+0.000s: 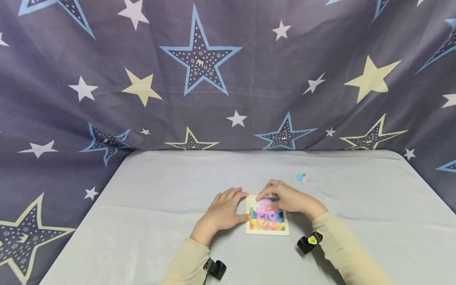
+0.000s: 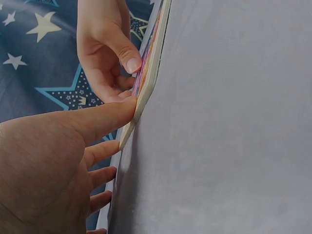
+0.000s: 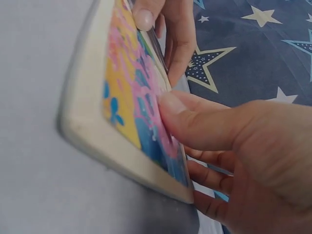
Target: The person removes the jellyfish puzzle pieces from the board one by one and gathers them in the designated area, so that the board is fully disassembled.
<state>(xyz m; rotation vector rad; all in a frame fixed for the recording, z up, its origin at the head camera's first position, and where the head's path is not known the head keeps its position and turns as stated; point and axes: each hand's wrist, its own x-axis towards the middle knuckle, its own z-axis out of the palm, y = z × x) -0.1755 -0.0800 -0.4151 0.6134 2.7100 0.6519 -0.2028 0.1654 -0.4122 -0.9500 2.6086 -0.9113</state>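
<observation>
A framed jigsaw puzzle (image 1: 267,232) with a cream border lies on the cloth, showing a pink octopus over a yellow and blue seabed. My left hand (image 1: 223,210) rests at its left side, thumb on the edge and index fingertip at the far left corner, the other fingers spread. With curled fingers, my right hand (image 1: 286,196) grips at the puzzle's upper part, its thumb (image 3: 178,114) on the picture and fingers toward the far edge. Whether a single loose piece sits under those fingers is hidden. Small blue and pink puzzle pieces (image 1: 302,178) lie beyond the right hand.
Pale grey cloth (image 1: 142,237) covers the table. Behind it and along the sides hangs a dark star-patterned curtain (image 1: 228,79). A black wrist camera sits at each sleeve, the left camera (image 1: 215,269) and the right camera (image 1: 309,242).
</observation>
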